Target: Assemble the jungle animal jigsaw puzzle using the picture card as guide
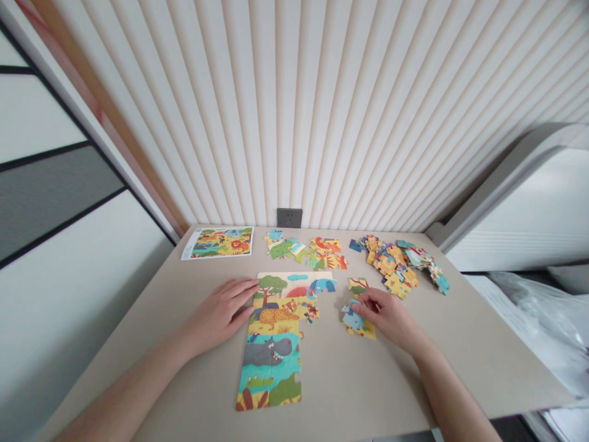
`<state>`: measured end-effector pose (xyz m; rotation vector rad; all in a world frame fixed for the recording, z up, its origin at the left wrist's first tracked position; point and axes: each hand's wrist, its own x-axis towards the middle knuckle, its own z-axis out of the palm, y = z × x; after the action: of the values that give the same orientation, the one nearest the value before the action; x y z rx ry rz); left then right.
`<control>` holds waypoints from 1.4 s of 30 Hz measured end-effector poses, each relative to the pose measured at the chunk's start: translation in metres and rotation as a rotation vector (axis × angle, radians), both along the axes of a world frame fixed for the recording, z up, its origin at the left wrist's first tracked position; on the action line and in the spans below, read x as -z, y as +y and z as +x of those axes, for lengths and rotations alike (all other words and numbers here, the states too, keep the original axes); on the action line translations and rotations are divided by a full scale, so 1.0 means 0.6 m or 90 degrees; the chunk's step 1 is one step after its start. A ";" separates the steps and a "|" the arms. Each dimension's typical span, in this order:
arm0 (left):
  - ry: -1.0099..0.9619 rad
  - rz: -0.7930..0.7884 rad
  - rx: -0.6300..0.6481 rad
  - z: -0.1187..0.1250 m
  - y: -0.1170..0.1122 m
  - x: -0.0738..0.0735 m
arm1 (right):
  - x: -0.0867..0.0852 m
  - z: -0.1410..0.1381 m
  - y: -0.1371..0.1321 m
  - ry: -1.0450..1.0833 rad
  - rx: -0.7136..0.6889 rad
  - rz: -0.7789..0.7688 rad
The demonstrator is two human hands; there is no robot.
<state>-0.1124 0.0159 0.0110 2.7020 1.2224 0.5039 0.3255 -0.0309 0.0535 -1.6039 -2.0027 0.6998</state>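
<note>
the left hand point(221, 313) lies open and flat, its fingers touching the edge of the half-done animal puzzle point(273, 310) (a big gray hippo point(269, 351) is on it) on the table point(414, 374). the right hand point(384, 318) is closed, pinching a blue puzzle piece point(352, 317). a messy pile of loose pieces point(396, 264) sits farther up, past that hand.

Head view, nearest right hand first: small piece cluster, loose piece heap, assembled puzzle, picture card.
From the right hand:
1. Small piece cluster: under its fingertips.
2. Loose piece heap: ahead, by wall.
3. Assembled puzzle: left.
4. Picture card: far left, back edge.
</note>
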 end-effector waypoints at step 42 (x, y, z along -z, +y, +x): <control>0.003 0.009 0.007 0.004 -0.003 -0.003 | 0.029 -0.020 0.004 -0.045 -0.184 0.131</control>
<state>-0.1101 0.0142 0.0129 2.7219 1.2097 0.5078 0.3135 -0.0287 0.0362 -1.2519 -2.3033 0.5234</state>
